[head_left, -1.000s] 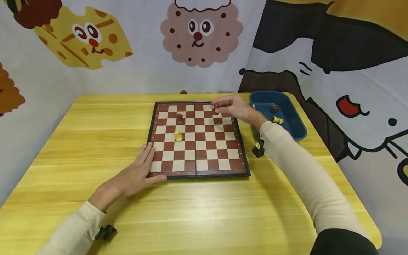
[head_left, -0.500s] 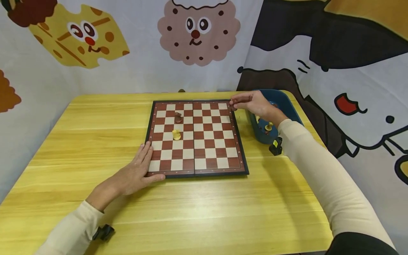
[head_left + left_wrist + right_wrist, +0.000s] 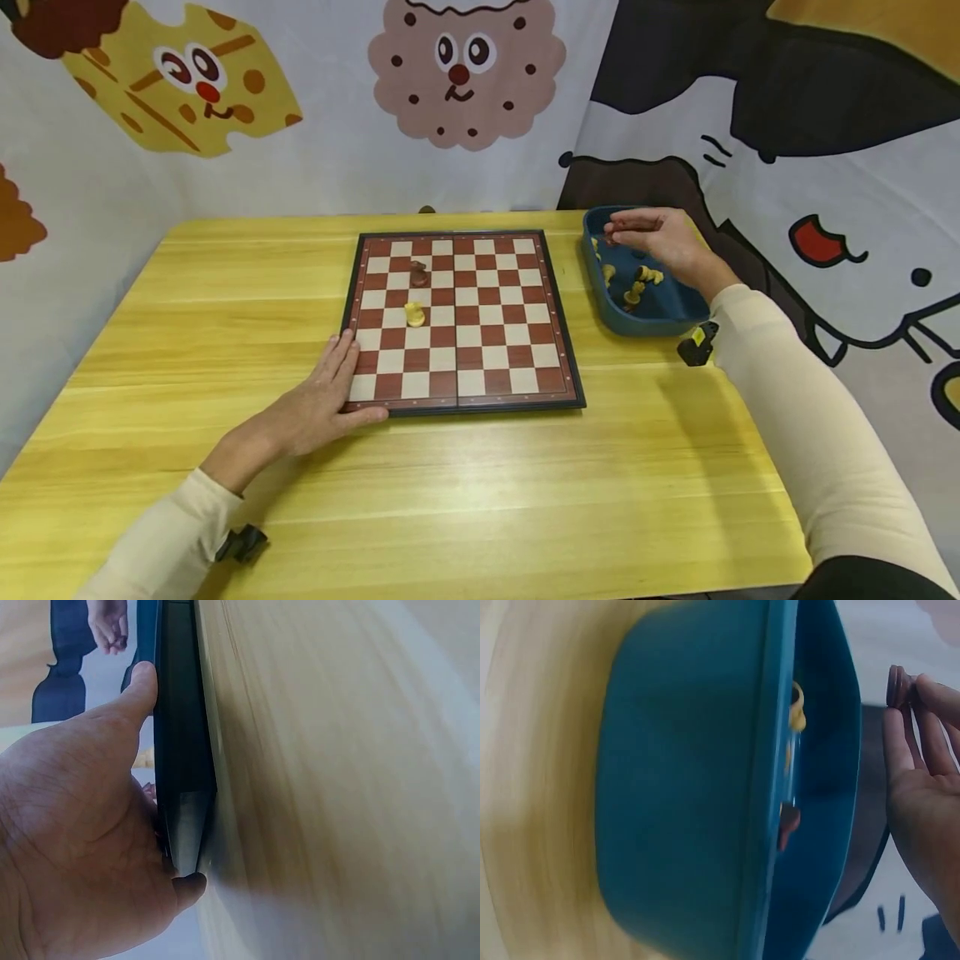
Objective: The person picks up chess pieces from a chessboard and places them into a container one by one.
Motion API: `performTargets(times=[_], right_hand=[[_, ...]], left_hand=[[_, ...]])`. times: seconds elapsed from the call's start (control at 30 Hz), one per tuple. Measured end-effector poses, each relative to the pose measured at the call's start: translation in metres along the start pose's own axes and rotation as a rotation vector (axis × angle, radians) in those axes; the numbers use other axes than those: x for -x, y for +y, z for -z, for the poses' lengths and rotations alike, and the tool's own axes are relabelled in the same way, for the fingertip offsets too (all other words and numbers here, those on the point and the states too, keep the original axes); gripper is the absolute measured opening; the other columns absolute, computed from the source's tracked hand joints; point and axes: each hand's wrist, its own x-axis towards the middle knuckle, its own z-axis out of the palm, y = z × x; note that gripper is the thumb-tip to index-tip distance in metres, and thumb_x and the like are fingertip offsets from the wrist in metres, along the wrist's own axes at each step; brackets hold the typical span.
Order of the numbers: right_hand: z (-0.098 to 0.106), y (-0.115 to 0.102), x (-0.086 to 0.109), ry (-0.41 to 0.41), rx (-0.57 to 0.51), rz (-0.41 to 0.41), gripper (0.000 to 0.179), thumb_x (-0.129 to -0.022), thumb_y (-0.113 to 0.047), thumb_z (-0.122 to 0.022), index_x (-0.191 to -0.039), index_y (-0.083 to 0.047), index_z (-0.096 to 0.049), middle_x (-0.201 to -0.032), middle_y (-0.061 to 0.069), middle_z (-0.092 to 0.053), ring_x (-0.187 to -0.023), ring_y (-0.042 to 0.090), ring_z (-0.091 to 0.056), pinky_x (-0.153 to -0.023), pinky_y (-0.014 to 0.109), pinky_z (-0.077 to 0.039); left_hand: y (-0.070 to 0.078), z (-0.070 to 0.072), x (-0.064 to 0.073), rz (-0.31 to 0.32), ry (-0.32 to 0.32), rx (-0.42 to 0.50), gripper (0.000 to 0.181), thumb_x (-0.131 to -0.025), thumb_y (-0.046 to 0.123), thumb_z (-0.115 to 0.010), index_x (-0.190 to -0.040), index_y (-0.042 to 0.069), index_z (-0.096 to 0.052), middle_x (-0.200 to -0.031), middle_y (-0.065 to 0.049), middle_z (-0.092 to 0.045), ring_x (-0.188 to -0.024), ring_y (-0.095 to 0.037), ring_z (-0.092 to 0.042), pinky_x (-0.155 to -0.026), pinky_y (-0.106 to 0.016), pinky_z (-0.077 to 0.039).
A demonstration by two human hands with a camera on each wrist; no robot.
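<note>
My left hand (image 3: 311, 408) rests with straight fingers at the near left corner of the chessboard (image 3: 517, 313); its thumb lies along the front edge. On the board stand a brown chess piece (image 3: 418, 273) and, nearer me, a cream chess piece (image 3: 415, 314). At the far right my right hand (image 3: 673, 243) is above the blue tub (image 3: 651, 325). Between its thumb and fingertips it pinches another brown chess piece (image 3: 900, 686), whose round base shows in the right wrist view while the fingers cover the rest.
Several cream chess pieces (image 3: 649, 275) and some brown ones lie in the tub, partly hidden by its wall and the right hand. The tub stands on the yellow wooden table (image 3: 480, 492), right of the board. A printed cloth (image 3: 322, 175) hangs behind the table.
My right hand has carried the brown chess piece rightward from the board's far right part to over the tub. My left hand has stayed at the board corner.
</note>
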Motion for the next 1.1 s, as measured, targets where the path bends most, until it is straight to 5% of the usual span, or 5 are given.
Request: performTargets(times=[0.43, 0.7, 0.97, 1.1], right_hand=[[0.029, 0.009, 0.011, 0.084, -0.174, -0.087, 0.034, -0.095, -0.006, -0.071, -0.129, -0.001, -0.067, -0.115, 0.005, -0.073, -0.102, 0.013, -0.070, -0.092, 0.026, -0.053], [0.030, 0.009, 0.016, 0.108, -0.283, -0.101, 0.053, -0.093, -0.013, -0.076, -0.139, 0.003, -0.056, -0.123, 0.005, -0.070, -0.111, 0.014, -0.065, -0.094, 0.022, -0.051], [0.018, 0.000, 0.013, 0.055, -0.439, -0.031, 0.031, -0.100, -0.014, -0.069, -0.127, 0.000, -0.067, -0.123, 0.008, -0.071, -0.119, 0.024, -0.063, -0.101, 0.031, -0.049], [0.004, -0.010, 0.009, -0.013, -0.428, 0.014, 0.026, -0.102, -0.016, -0.065, -0.124, -0.003, -0.070, -0.125, 0.011, -0.070, -0.119, 0.025, -0.063, -0.105, 0.035, -0.046]], left_hand=[[0.001, 0.001, 0.001, 0.003, 0.002, 0.025, 0.113, -0.095, 0.068, -0.055, -0.159, -0.007, 0.000, -0.167, -0.021, 0.013, -0.152, -0.038, 0.011, -0.117, -0.061, -0.015], [0.002, 0.001, 0.001, 0.002, -0.003, 0.027, 0.113, -0.095, 0.068, -0.054, -0.159, -0.007, 0.001, -0.166, -0.021, 0.015, -0.152, -0.038, 0.012, -0.117, -0.062, -0.014], [0.001, 0.002, 0.002, 0.006, -0.007, 0.031, 0.114, -0.094, 0.070, -0.053, -0.160, -0.006, 0.002, -0.167, -0.019, 0.016, -0.152, -0.038, 0.012, -0.117, -0.062, -0.014], [0.000, 0.001, 0.002, 0.006, -0.008, 0.035, 0.114, -0.094, 0.070, -0.053, -0.160, -0.005, 0.002, -0.167, -0.019, 0.017, -0.152, -0.038, 0.012, -0.117, -0.062, -0.015]])
